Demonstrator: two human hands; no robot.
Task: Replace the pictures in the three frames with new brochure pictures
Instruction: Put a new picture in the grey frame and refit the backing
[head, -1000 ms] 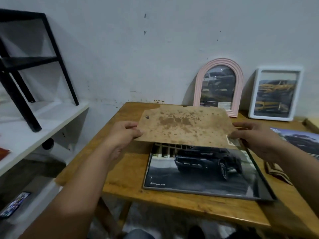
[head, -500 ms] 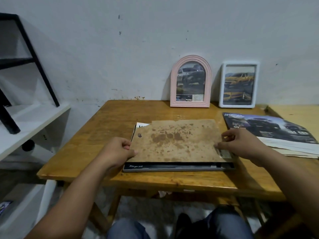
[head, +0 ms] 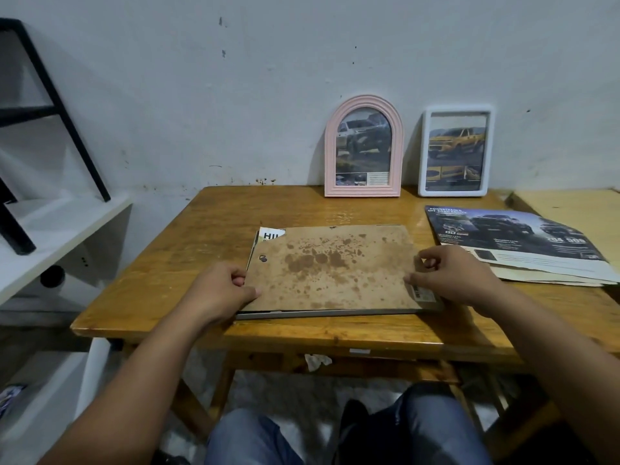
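Note:
A stained brown backing board [head: 335, 266] lies flat on a dark frame [head: 328, 313] that is face down at the table's middle front. A corner of a brochure picture [head: 268, 235] sticks out at the board's far left. My left hand [head: 219, 290] grips the board's left edge, thumb on top. My right hand [head: 449, 275] rests on the board's right edge with its fingers curled, near a barcode sticker [head: 419, 292]. A pink arched frame [head: 363, 147] and a white frame [head: 455, 151] lean upright against the wall, each with a truck picture inside.
The wooden table [head: 208, 236] carries a stack of open brochures [head: 516, 246] at the right. A second, paler table [head: 570, 204] adjoins on the right. A white shelf [head: 50, 229] with a black metal stand [head: 50, 95] is on the left. My knees are below the table's front edge.
The backing board, held raised above the truck picture a second ago, has come down flat onto the frame and covers the picture. Both hands stayed at its side edges.

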